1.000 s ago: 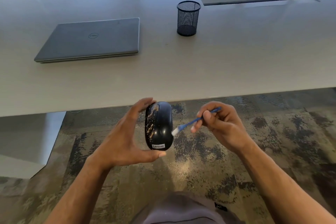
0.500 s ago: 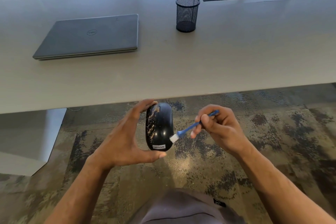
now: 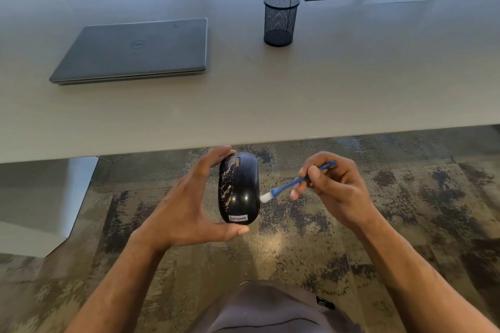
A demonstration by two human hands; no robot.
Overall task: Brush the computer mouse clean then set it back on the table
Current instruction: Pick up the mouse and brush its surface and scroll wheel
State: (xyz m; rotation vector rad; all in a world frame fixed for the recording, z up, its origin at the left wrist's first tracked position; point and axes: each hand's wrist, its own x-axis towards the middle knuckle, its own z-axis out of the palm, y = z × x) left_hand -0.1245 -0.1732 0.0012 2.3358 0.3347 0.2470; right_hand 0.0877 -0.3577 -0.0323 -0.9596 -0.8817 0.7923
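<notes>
L fingers (image 3: 216, 155) grip mouse (image 3: 239, 189); R pinch brush (image 3: 297, 182).

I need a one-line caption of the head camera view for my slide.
Left hand holds a dusty black mouse below the table edge while the right hand applies a small blue brush.

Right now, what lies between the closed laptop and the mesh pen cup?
Nothing: in the head view only bare table shows between the laptop and the mesh pen cup.

Table (image 3: 351, 94) cut off at three edges (top, left, right).
</notes>
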